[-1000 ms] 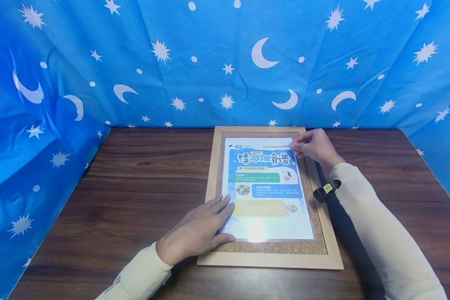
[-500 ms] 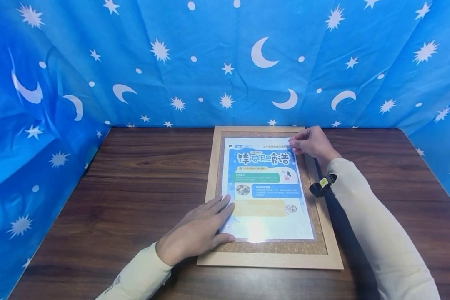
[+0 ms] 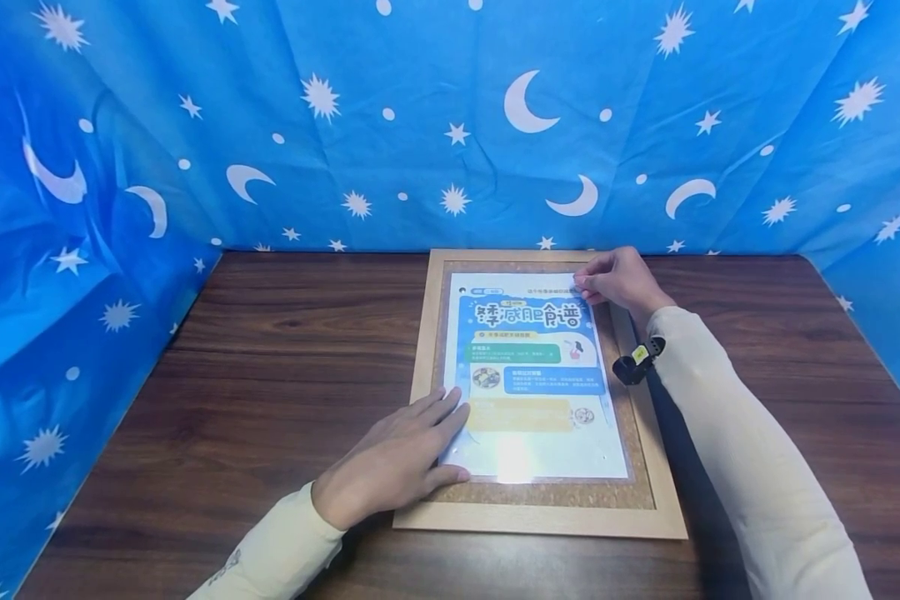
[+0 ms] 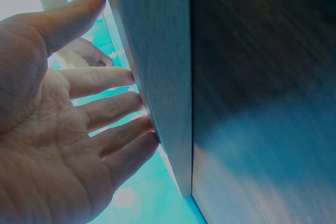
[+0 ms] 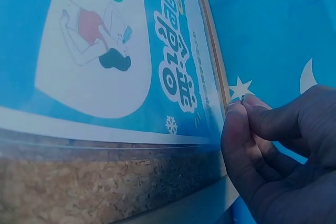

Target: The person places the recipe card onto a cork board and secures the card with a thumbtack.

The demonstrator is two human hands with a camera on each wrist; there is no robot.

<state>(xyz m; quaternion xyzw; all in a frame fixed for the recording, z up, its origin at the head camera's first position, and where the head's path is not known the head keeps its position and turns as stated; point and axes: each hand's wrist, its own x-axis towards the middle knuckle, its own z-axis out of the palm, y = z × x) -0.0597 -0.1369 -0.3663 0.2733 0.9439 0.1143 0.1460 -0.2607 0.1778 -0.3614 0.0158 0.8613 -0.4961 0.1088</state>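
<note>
A laminated poster (image 3: 540, 454) with blue, green and yellow panels lies on a wood-framed cork board (image 3: 540, 521). A black pushpin (image 3: 462, 291) sits at its top left corner. My left hand (image 3: 393, 454) rests with spread fingers on the poster's lower left edge and the frame; the left wrist view shows its palm beside the wooden frame (image 4: 152, 66). At the top right corner my right hand (image 3: 624, 282) pinches a tiny dark pushpin (image 5: 243, 98) between thumb and index finger. The fingertips hide most of that pin.
The board lies on a dark wood-grain table (image 3: 285, 350), its far edge close to a blue curtain (image 3: 405, 158) printed with moons and stars. Curtain also hangs along the left and right sides. A black wrist device (image 3: 636, 362) hangs under the right sleeve.
My right hand has shifted slightly left and away from me at the poster's top right corner, its wrist and forearm following leftward. The left hand stays in place.
</note>
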